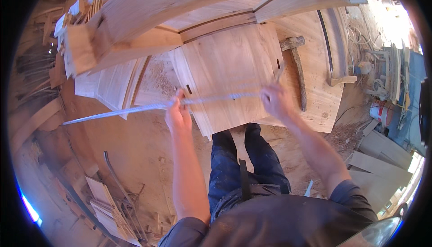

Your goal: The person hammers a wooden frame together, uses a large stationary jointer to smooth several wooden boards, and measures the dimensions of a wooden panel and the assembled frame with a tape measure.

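A long, thin bluish-grey strip [117,112], blurred by motion, runs across in front of me and sticks out far to the left. The fingers of my left hand [178,114] are closed around it near its middle. My right hand [276,99] is closed at its right end, and a short narrow grey piece [281,72] stands up from that fist. Under the strip lies a pale wooden panel [229,71] with two dark slots, one close to each hand. Whether the strip touches the panel I cannot tell.
A hammer [299,76] with a rough wooden handle lies right of the panel on wide boards [324,103]. Large wooden frame pieces [202,4] rise beyond it. Wood offcuts [112,206] lie on the floor at lower left, flat sheets [378,170] at right.
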A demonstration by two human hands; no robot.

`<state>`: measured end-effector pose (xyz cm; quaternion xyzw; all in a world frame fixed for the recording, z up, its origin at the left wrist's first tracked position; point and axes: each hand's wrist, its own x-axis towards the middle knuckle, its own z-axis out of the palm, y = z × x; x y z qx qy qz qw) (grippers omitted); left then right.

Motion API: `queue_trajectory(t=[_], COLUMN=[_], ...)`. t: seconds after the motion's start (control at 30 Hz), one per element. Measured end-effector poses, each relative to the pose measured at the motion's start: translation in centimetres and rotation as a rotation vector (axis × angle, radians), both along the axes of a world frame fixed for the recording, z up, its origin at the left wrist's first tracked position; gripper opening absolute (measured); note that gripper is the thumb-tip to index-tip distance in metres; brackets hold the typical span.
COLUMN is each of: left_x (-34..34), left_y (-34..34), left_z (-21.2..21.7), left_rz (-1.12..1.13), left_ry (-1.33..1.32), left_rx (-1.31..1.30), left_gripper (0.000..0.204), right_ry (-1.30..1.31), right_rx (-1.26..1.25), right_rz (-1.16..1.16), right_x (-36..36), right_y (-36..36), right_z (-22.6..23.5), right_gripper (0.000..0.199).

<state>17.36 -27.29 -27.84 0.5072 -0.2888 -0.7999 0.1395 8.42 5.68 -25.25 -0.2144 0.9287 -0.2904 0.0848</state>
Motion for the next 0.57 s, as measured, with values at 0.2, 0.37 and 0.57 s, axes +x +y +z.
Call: queue_trajectory(t=[0.2,0.37,0.57], left_x=[14.4,19.4,23.9], left_y=[5.0,8.0,6.5], left_z=[1.6,4.8,5.4], left_rz=[-0.082,-0.394,-0.472], left_ry=[-0.133,-0.160,-0.084], left_rx=[0.201,0.256,0.287], left_gripper=[0.021,0.016,0.020], right_ry=[-0.562,-0.711,-0.738], right_rx=[0.140,0.161,0.157], right_rz=[-0.150,-0.110,-0.005], right_x=[14.8,20.6,20.7], right_y=[-3.4,-6.9,-10.6], right_z=[4.1,4.9,8.4], right_gripper=[0.012,0.019,0.021])
